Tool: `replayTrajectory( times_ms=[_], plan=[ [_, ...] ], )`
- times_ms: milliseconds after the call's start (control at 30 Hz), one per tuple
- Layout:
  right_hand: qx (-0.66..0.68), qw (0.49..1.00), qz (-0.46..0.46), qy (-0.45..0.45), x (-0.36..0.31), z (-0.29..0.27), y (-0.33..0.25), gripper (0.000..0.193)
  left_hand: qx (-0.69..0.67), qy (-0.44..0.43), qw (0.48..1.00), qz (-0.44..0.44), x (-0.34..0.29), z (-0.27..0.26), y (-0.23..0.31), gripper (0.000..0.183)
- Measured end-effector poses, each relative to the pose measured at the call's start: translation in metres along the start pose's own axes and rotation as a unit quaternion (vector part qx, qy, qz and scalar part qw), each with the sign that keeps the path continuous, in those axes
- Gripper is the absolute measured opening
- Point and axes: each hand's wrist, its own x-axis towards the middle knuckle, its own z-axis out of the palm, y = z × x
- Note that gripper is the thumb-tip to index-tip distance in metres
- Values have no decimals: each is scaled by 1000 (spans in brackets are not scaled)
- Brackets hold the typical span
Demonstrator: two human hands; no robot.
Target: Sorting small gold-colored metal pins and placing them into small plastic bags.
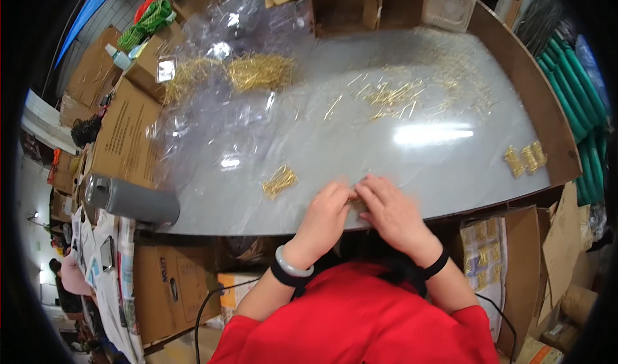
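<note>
My left hand [326, 209] and my right hand [391, 211] meet at the near edge of the grey table [335, 151]. Their fingers are drawn together, fingertips nearly touching. Whatever they pinch is hidden and a little blurred. Left of my left hand lies a small bundle of thin gold-coloured pins [279, 182]. Farther off, loose gold pins [396, 99] are scattered across the tabletop. A thicker heap of gold pins [261, 72] rests on clear plastic bags [241, 113] at the far left. Several small gold bundles [524, 160] sit near the right edge.
A grey bottle [141, 200] lies at the table's left corner beside a cardboard box [125, 135]. Wooden compartments [344, 13] and a white perforated box [449, 9] stand at the back. A raised brown rim [534, 81] borders the right side, with green rolls [570, 87] beyond.
</note>
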Motion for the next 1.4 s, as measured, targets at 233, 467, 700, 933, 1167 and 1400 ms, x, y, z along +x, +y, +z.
replayTrajectory(
  times_ms=[233, 467, 700, 933, 1167, 1400],
  plan=[
    [61, 998, 6, 7, -3, -3, 6, 52, -80, -6, 997, -16, -10, 4, 0, 44],
    [81, 995, 4, 50, -4, -1, 9, 41, 83, -28, 995, 58, 1, 9, -12, 69],
    [115, 973, 150, 135, -15, -5, -6, 43, 91, -30, 993, 73, 1, 24, -10, 69],
    [227, 958, 145, 99, -9, 12, -28, 71, 88, -49, 990, 96, 3, 33, -10, 57],
    [202, 976, 79, 24, -3, -20, 8, 73, 26, -8, 997, 73, 0, 31, -10, 52],
    [130, 991, 5, -20, 10, -28, 32, 59, 25, 10, 996, 84, -1, 32, -10, 50]
  ],
)
